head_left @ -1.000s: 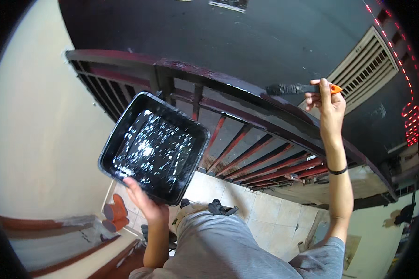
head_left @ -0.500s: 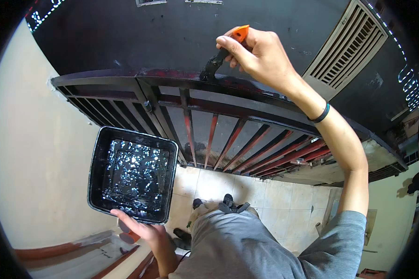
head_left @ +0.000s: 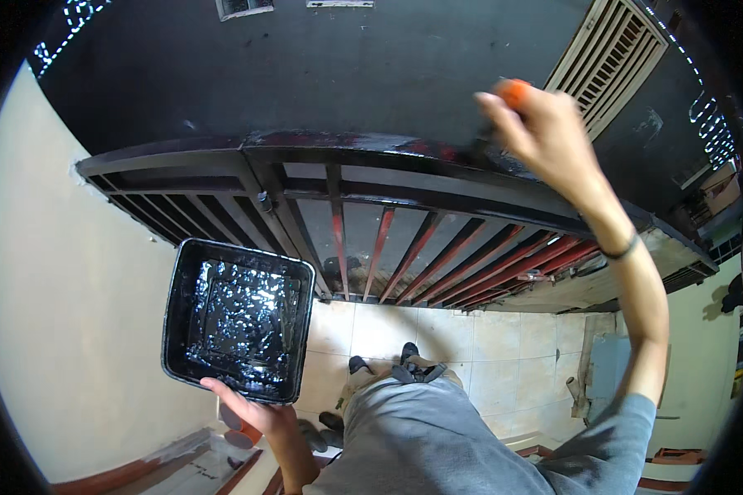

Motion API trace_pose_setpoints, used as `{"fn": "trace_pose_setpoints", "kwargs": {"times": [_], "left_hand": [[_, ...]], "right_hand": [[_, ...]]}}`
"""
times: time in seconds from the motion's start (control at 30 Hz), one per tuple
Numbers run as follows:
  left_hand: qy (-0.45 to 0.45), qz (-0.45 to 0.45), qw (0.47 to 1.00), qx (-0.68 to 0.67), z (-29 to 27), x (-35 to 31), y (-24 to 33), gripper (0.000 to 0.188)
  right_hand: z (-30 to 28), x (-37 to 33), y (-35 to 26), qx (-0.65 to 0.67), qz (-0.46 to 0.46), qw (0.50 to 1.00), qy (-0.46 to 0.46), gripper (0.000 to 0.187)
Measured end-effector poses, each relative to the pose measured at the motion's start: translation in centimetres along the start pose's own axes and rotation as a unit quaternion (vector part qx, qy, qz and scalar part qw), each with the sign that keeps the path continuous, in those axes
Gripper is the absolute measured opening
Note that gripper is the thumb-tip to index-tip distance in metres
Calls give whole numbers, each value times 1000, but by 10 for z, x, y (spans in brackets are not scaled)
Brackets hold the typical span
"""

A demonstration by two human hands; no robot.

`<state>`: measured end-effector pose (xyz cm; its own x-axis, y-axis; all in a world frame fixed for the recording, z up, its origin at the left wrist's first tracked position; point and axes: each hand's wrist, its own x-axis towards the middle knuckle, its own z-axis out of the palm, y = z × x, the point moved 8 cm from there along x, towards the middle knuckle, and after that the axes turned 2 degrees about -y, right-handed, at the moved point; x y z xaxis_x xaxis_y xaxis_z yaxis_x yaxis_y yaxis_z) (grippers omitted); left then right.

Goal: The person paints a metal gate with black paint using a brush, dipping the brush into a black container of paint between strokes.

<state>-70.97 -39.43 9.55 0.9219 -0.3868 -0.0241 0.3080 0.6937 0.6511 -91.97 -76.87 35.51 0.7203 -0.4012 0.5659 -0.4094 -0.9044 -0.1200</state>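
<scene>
A square black tub (head_left: 183, 297), with glossy black paint (head_left: 248, 309) across its bottom, is in my left hand (head_left: 256, 412). The thumb hooks over its near rim and the other fingers are hidden below. My right hand (head_left: 545, 140) grips a paintbrush by its orange handle (head_left: 513, 93). Motion blurs this hand, and the bristles beneath it are hard to make out. It is over the right part of the metal gate's top rail (head_left: 355, 155). Wet black paint shines there beside dark red patches; whether the bristles touch the rail I cannot tell.
Below the rail run upright gate bars (head_left: 383, 235), partly red and partly black. A cream wall (head_left: 66, 330) rises at the left. Pale floor tiles (head_left: 450, 334) lie under my feet. Beyond the gate are dark ground (head_left: 322, 74) and a slatted grate (head_left: 615, 62).
My right hand has moved rightward along the rail with the paintbrush, and somewhat nearer to me. The tub in my left hand has tilted and shifted only slightly.
</scene>
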Motion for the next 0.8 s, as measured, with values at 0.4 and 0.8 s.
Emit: {"fn": "trace_pose_setpoints", "kwargs": {"times": [0.4, 0.8], "left_hand": [[39, -33, 999, 16, -32, 13, 17, 80], [79, 12, 996, 38, -54, 27, 53, 80]], "right_hand": [[16, 22, 11, -8, 40, 996, -84, 42], [93, 106, -96, 175, -52, 983, -20, 43]]}}
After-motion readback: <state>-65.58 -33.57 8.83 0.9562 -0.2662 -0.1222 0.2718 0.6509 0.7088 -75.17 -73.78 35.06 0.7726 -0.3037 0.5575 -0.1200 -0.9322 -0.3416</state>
